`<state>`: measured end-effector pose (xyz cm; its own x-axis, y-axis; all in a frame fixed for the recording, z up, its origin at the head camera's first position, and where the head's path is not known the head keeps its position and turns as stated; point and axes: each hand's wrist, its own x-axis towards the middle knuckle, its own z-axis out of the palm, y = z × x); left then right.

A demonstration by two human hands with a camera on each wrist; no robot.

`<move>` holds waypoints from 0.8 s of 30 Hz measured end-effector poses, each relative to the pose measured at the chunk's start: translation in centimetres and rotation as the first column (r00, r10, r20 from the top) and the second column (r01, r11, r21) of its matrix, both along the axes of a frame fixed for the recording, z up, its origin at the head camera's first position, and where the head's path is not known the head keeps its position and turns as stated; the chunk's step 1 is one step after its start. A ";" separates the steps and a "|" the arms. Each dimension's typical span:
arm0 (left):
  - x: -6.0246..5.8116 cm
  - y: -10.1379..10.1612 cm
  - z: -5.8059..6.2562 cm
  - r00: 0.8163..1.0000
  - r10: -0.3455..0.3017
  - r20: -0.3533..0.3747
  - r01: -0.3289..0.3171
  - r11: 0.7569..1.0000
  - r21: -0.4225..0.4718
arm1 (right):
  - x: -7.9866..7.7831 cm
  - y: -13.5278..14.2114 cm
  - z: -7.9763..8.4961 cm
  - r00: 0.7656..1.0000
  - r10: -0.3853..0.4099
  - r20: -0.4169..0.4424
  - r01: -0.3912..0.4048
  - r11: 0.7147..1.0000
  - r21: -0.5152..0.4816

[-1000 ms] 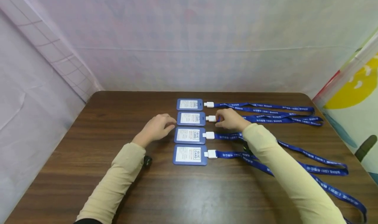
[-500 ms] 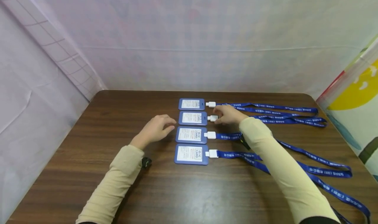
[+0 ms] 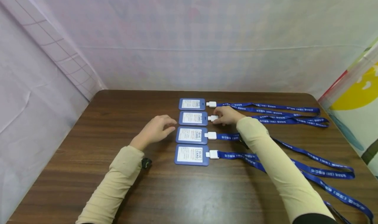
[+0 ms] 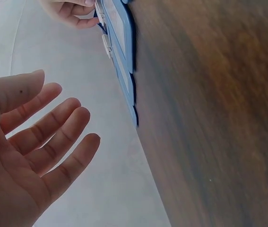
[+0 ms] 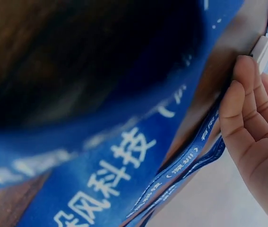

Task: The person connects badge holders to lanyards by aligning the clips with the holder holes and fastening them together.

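Note:
Blue ID badge holders with white cards lie in a column on the brown table. My left hand (image 3: 157,128) is held just left of the second badge holder (image 3: 192,118) from the back, its fingers relaxed and spread in the left wrist view. Nothing is in its palm. On the other side of that holder, my right hand (image 3: 227,115) pinches the white plastic clip (image 3: 211,118) of a blue lanyard (image 3: 280,120) between thumb and fingers. In the right wrist view, the fingertips sit at the white clip (image 5: 262,51). Part of the lanyard is hidden behind this hand.
Above is the rearmost badge holder (image 3: 192,104); nearer lie the third holder (image 3: 192,135) and the front holder (image 3: 191,155). Each has a clipped blue lanyard stretching right, two passing beneath my right forearm. White sheeting (image 3: 189,53) hangs behind the table (image 3: 88,145).
The view has shifted slightly, so the badges appear a little farther right. My right hand has slid a bit left along the clip. The left hand stays beside the badges.

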<state>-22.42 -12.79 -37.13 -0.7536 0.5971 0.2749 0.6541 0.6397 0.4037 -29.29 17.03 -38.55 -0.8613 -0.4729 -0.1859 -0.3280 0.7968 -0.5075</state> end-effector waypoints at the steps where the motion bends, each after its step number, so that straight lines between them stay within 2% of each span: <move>1: 0.0 0.0 0.0 1.000 0.000 0.000 0.000 1.000 0.000 | 0.0 0.0 0.0 1.000 0.000 -0.006 0.000 1.000 0.004; 10: -0.5 0.1 0.1 1.000 0.000 0.012 0.000 1.000 0.001 | -0.5 0.0 -0.5 1.000 -0.004 -0.015 0.005 1.000 0.021; 16: -1.6 0.2 0.2 0.999 -0.033 -0.002 0.033 0.999 0.036 | -0.6 0.0 -0.6 1.000 -0.004 -0.029 0.005 1.000 0.023; 20: -2.7 0.4 0.5 0.998 -0.037 0.046 0.035 0.999 0.036 | -0.7 0.0 -0.6 1.000 -0.009 -0.019 0.010 0.999 0.030; 24: -3.9 0.6 0.7 0.994 0.000 0.111 0.001 1.000 -0.015 | -0.7 -0.1 -0.6 1.000 -0.015 -0.013 0.015 1.000 0.025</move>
<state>-26.34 -12.16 -36.38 -0.7785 0.6011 0.1805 0.6063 0.6460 0.4638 -29.95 16.90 -39.11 -0.8705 -0.4554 -0.1867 -0.3224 0.8142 -0.4828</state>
